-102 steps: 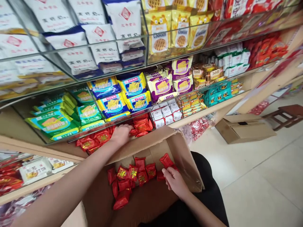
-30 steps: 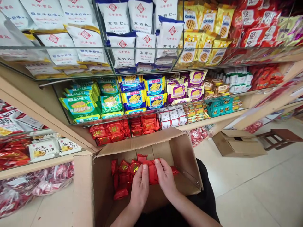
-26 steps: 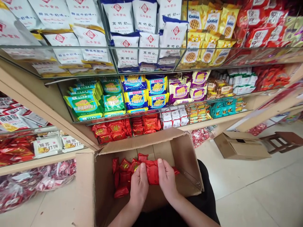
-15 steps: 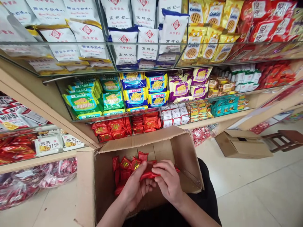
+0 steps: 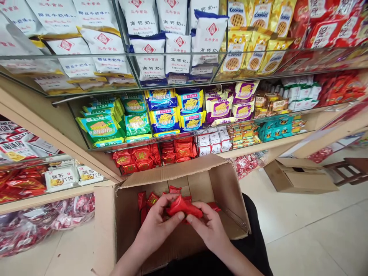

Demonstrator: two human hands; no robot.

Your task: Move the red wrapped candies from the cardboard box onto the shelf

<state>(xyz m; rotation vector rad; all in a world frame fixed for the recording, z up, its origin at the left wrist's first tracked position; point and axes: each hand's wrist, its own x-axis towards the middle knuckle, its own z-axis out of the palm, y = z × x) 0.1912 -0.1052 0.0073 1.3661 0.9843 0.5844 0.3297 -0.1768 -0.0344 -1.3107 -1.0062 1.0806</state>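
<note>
Both of my hands hold red wrapped snack packets [image 5: 184, 208] over an open cardboard box [image 5: 227, 184]. Thumb and fingers of my left hand [image 5: 161, 218] are closed on the left end. My right hand [image 5: 208, 222] pinches the right end, its thumb pressed near the left thumb. Whether one packet or more is held, I cannot tell. Beneath and behind the hands, several loose red packets [image 5: 152, 199] with gold print lie in the box, partly hidden by my fingers.
Glass-fronted shelves stand before me, with red packets [image 5: 140, 157], green biscuit packs [image 5: 102, 128] and white bags [image 5: 149, 57]. Another cardboard box [image 5: 300, 176] rests on the tiled floor to the right, beside a brown stool [image 5: 347, 170]. Plastic bags of packets [image 5: 48, 222] lie at lower left.
My hands have turned the red packets, and both thumbs now lie on the near side. The left hand has shifted slightly left and wraps around its end.
</note>
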